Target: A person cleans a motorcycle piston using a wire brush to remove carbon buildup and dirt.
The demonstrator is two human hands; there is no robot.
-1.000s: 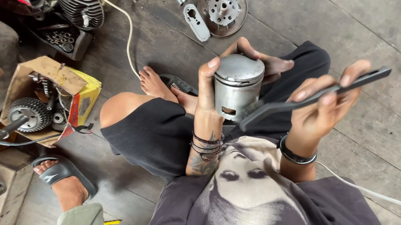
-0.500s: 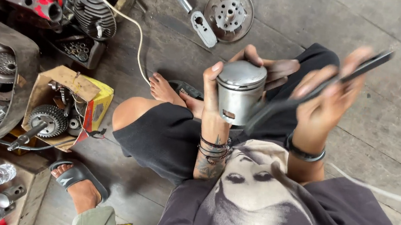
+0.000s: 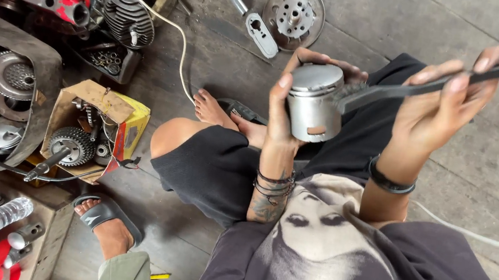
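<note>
Left hand has its fingers wrapped around a silver piston, held up over the lap. Right hand fingers are clamped on a flat dark metal file, its tip touching the piston's upper side. Cardboard box of gears sits on the floor off to the left.

Premises are presenting as an informal motorcycle repair workshop. Dismantled engine parts are lying across a worn plank floor: a finned cylinder, a clutch plate, and a cardboard box holding gears.
</note>
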